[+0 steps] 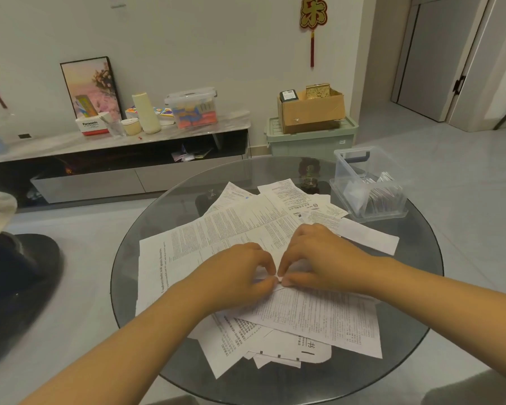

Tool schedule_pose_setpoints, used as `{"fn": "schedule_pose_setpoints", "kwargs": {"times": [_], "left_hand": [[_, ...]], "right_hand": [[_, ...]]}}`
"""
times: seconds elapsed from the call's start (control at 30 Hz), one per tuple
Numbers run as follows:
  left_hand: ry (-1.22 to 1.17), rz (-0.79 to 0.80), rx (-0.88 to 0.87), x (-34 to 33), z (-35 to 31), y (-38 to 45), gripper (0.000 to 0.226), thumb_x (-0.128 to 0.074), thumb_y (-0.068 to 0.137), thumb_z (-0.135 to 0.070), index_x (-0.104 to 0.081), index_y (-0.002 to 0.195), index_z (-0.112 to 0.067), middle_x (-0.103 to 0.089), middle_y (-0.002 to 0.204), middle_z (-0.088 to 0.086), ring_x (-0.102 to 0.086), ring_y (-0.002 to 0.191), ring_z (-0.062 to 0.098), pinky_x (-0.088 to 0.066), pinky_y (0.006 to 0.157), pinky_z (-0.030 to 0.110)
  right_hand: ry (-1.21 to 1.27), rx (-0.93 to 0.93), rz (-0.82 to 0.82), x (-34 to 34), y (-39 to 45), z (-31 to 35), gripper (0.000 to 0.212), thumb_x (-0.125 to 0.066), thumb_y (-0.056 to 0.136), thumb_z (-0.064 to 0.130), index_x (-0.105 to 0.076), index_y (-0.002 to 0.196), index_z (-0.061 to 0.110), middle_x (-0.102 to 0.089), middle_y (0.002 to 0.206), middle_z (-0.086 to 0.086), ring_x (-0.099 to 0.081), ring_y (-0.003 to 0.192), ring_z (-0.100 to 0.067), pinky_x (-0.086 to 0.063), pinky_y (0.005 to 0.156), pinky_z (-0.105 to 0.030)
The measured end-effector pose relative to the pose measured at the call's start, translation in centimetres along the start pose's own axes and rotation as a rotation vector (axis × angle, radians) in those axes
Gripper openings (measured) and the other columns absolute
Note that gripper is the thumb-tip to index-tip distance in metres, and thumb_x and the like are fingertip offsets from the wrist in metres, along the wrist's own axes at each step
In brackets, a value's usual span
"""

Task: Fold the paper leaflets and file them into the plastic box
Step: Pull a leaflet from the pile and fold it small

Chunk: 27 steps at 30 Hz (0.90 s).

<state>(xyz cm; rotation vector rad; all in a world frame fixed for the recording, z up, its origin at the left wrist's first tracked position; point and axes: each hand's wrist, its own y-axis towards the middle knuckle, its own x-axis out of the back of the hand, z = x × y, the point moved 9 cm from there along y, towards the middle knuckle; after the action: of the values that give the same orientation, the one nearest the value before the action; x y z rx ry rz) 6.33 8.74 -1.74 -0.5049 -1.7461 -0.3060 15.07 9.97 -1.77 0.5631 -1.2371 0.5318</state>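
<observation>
On the far left a dark round seat (21, 287) stands on the floor, and behind it a low cabinet (114, 141) carries a framed picture (91, 86) and a lidded clear tub (192, 108). The round glass table (129, 287) is strewn with printed leaflets (211, 232) — overlapping sheets, the largest lying flat toward the left.

The left hand (234, 276) rests on the pile with fingers curled, thumb and forefinger pinching the edge of a leaflet (319, 314) at the middle of the table. The right hand (319, 258) meets it fingertip to fingertip, pinching the same paper edge; how much of a fold lies under the 2 hands is hidden.

At the table's far right stands the plastic box (368, 182) — clear, open, with folded papers upright inside. Behind it, on the floor, a green bin (310, 138) bears a cardboard carton (311, 111).
</observation>
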Motion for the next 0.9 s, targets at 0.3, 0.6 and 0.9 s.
{"fn": "schedule_pose_setpoints", "kwargs": {"times": [0.3, 0.6, 0.9], "left_hand": [[-0.075, -0.080, -0.012, 0.8, 0.2, 0.3, 0.027, -0.057, 0.087, -0.047, -0.063, 0.105, -0.029, -0.058, 0.102, -0.013, -0.055, 0.091, 0.003, -0.049, 0.080, 0.027], [-0.205, -0.082, 0.118, 0.2, 1.2, 1.3, 0.021, -0.059, 0.090, -0.040, -0.059, 0.072, -0.028, -0.054, 0.072, -0.016, -0.050, 0.065, 0.001, -0.035, 0.057, 0.016], [-0.167, -0.127, 0.205, -0.7, 1.2, 2.0, 0.046, -0.065, 0.085, -0.037, -0.042, 0.126, -0.032, -0.057, 0.103, -0.011, -0.057, 0.087, 0.010, -0.050, 0.081, 0.031]], "right_hand": [[0.136, -0.092, -0.050, 1.4, -0.9, -0.8, 0.009, -0.055, 0.089, 0.028, -0.063, 0.089, 0.023, -0.064, 0.083, 0.010, -0.058, 0.077, -0.005, -0.047, 0.069, -0.022], [0.337, -0.208, 0.073, 0.5, -2.3, -3.8, 0.015, -0.060, 0.086, 0.028, -0.068, 0.097, 0.021, -0.068, 0.092, 0.009, -0.061, 0.086, -0.006, -0.052, 0.079, -0.025], [0.033, -0.290, -0.078, 1.4, -2.2, -5.0, 0.049, -0.067, 0.081, 0.044, -0.046, 0.124, 0.037, -0.052, 0.123, 0.015, -0.045, 0.113, -0.007, -0.040, 0.091, -0.024]]}}
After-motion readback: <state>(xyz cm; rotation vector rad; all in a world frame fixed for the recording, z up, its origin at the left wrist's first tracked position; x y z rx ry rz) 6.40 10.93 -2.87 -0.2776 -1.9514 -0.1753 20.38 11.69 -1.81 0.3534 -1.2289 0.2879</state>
